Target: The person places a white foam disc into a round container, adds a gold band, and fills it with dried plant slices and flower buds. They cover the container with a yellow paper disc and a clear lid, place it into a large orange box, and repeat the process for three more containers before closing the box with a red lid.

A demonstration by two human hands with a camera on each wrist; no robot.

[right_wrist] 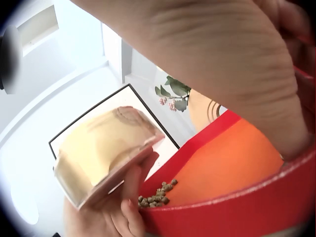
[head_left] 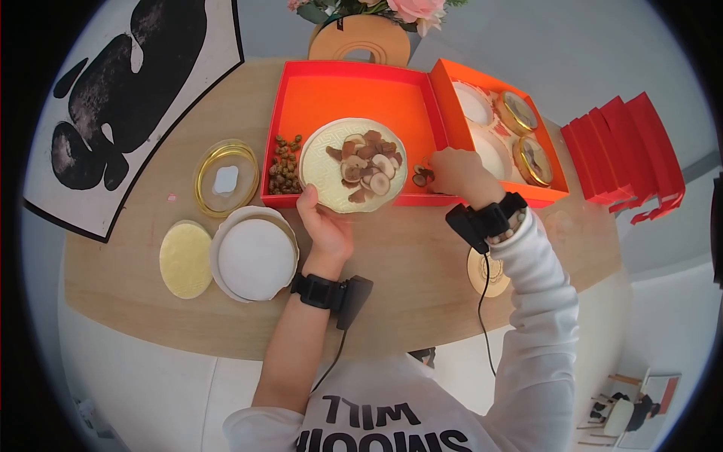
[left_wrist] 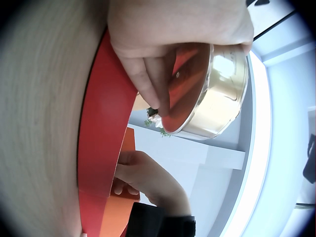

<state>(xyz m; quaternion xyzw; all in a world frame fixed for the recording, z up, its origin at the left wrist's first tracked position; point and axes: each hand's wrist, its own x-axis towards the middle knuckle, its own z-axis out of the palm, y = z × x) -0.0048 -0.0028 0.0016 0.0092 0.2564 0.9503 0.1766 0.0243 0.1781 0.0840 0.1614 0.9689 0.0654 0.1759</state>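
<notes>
My left hand [head_left: 325,226] holds a round gold-lined tub [head_left: 320,162], thumb at its rim and fingers beneath. Brown and pale dried slices [head_left: 369,166] lie piled on the gold surface. The tub is tilted in the right wrist view, where its pale gold side [right_wrist: 98,148] shows. Inside the right corner of the open red box, my right hand [head_left: 459,175] reaches down with bent fingers. A few dark dried slices [head_left: 422,178] lie right at its fingertips; I cannot tell whether it grips any. Small brown round pieces [head_left: 284,167] are heaped in the box's left corner.
The red box [head_left: 354,71] has an orange inside. Beside it, an orange box [head_left: 443,75] holds several round tubs. A clear gold-rimmed lid [head_left: 202,184], a white round container [head_left: 258,256] and a gold disc [head_left: 185,260] lie left. Red boxes [head_left: 610,154] stand right; flowers [head_left: 414,9] stand behind.
</notes>
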